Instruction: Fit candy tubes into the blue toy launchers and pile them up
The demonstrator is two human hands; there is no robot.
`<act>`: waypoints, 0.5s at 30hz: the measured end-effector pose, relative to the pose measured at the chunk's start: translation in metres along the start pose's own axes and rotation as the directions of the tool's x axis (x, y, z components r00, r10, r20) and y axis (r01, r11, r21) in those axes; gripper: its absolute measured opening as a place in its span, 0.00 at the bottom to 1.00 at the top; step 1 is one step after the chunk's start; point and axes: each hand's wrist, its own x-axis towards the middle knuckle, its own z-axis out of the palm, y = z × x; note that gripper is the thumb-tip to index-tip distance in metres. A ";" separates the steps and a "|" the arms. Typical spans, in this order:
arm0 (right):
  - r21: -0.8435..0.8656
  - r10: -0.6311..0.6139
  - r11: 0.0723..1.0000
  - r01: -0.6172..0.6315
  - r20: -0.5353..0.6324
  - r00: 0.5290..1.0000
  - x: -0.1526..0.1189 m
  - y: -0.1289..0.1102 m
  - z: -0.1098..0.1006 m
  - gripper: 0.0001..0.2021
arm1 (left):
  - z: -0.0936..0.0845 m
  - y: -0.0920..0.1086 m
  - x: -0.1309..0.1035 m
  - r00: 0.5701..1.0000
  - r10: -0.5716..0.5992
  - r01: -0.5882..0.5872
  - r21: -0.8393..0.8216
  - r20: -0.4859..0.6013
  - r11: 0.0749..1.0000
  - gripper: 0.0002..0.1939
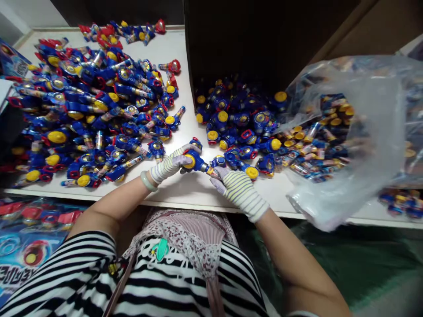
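Note:
Between my hands, over the table's front edge, is a blue plastic toy (197,162) with a yellow round cap and a small printed tube (212,171) at its right end. My left hand (172,164), in a striped glove, is closed around the toy's body. The fingers of my right hand (239,187), gloved too, pinch the tube, which lines up with the toy's neck. Whether the tube is fully seated in the neck I cannot tell. Just behind my right fingers lies another blue toy (218,161).
A big heap of blue toys with tubes (99,105) covers the table's left. From a dark open box (251,39), toys without visible tubes (244,119) spill forward. On the right, a clear plastic bag (373,132) holds loose printed tubes (309,152). The white table edge (205,207) runs before me.

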 end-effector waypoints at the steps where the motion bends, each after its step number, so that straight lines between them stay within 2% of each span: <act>1: -0.026 -0.004 1.000 0.004 0.015 1.000 0.000 0.000 0.000 0.19 | 0.000 0.000 0.001 1.000 -0.006 0.005 0.039 0.021 0.999 0.23; 4: 0.066 0.005 0.998 -0.005 -0.012 1.000 -0.004 0.001 0.007 0.19 | 0.003 -0.002 0.003 0.999 0.028 -0.032 0.142 0.027 0.989 0.21; 7: 0.354 0.076 0.935 -0.036 -0.098 0.992 -0.009 0.003 0.020 0.21 | 0.009 0.003 0.006 0.996 0.084 -0.083 0.157 0.002 0.984 0.22; 8: 0.479 0.077 0.877 -0.026 -0.087 0.993 -0.010 0.003 0.024 0.22 | 0.010 0.006 0.006 0.994 0.105 -0.107 0.172 0.022 0.979 0.22; 10: 0.713 0.035 0.701 -0.034 0.014 0.999 -0.010 0.004 0.029 0.27 | 0.012 0.014 0.008 0.982 0.161 -0.181 0.239 0.101 0.954 0.23; 11: 0.787 0.010 0.613 -0.063 0.072 0.997 -0.010 0.003 0.030 0.30 | 0.012 0.018 0.009 0.973 0.187 -0.219 0.284 0.133 0.934 0.23; 12: 0.821 0.007 0.563 -0.094 0.109 0.994 -0.009 0.003 0.030 0.32 | 0.012 0.021 0.010 0.968 0.202 -0.241 0.329 0.149 0.913 0.24; 13: 0.816 0.035 0.567 -0.111 0.111 0.993 -0.008 0.003 0.028 0.32 | 0.011 0.024 0.010 0.970 0.198 -0.236 0.367 0.140 0.900 0.24; 15: 0.720 0.145 0.684 -0.115 0.020 0.989 -0.006 0.002 0.023 0.27 | 0.011 0.027 0.010 0.987 0.147 -0.159 0.394 0.062 0.905 0.22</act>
